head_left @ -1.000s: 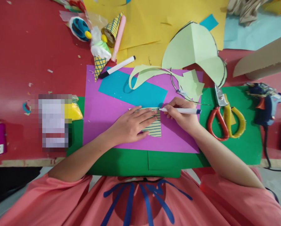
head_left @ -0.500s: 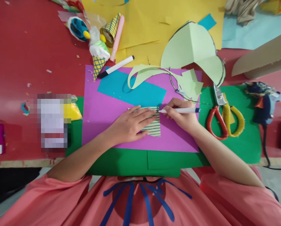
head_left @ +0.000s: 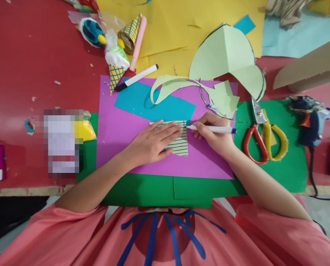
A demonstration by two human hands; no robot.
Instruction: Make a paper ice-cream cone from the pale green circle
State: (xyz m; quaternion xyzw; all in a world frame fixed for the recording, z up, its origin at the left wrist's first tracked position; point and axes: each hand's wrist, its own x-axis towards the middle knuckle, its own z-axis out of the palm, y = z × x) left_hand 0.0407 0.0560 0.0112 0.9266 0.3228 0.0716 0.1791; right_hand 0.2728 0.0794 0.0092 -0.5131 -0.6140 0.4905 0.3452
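Observation:
My left hand (head_left: 156, 142) lies flat, fingers stretched out, on a small pale yellow-green paper piece (head_left: 180, 146) ruled with dark blue lines. Part of that piece is hidden under the palm. A white marker (head_left: 220, 129) with a dark blue end is pinched in my right hand (head_left: 213, 133), its tip at the paper's upper right edge, where a few short cross lines show. Beneath the piece is a purple sheet (head_left: 209, 168), and a blue paper (head_left: 156, 99) lies just above it.
Scissors (head_left: 255, 144) with red and yellow handles lie right of my right hand, and a glue gun (head_left: 313, 125) beyond them. Pale green paper cutouts (head_left: 220, 55) are at the back. Paper cones (head_left: 116, 77) and another white marker (head_left: 140, 77) sit at upper left.
The lined paper has shifted slightly up and to the left under my left hand. The marker tip has moved a little upward along its right edge.

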